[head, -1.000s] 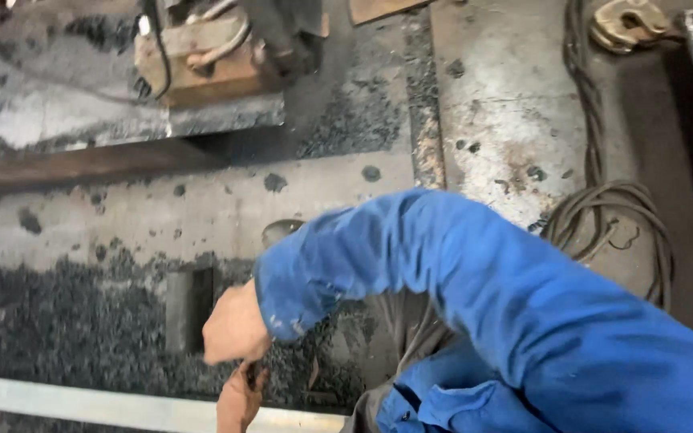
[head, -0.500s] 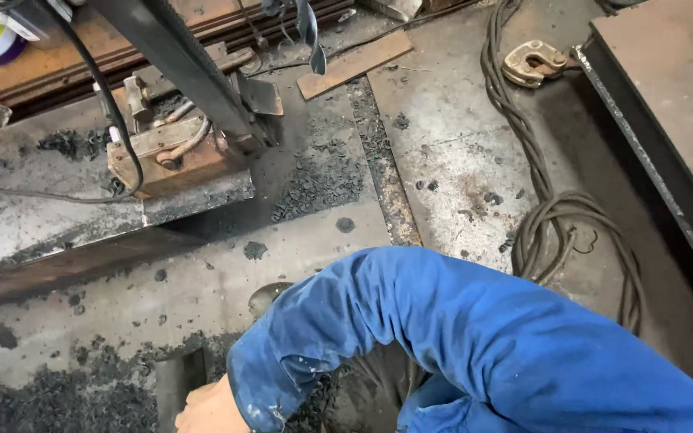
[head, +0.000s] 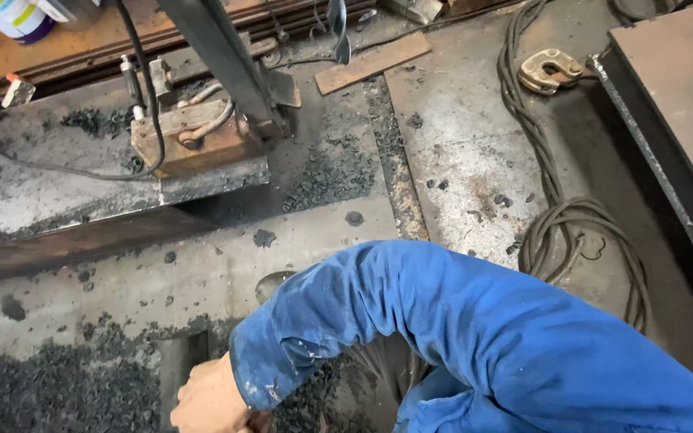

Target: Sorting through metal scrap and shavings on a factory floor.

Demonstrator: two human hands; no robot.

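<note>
My right hand is at the bottom edge, at the end of a blue sleeve that crosses from the right. Its fingers are curled around a brown handle, most of it out of frame. The hand hovers beside a dark rectangular slot in the steel floor plate, among black metal shavings. My left hand is out of view.
A wooden block with hoses sits under a slanted dark steel bar. A twist drill bit hangs behind it. A coiled cable and a brass-coloured clamp lie right, next to a raised steel plate.
The view has tilted up toward the back of the bench. My right hand has slid from mid-frame to the bottom edge, and the brown handle is mostly cut off.
</note>
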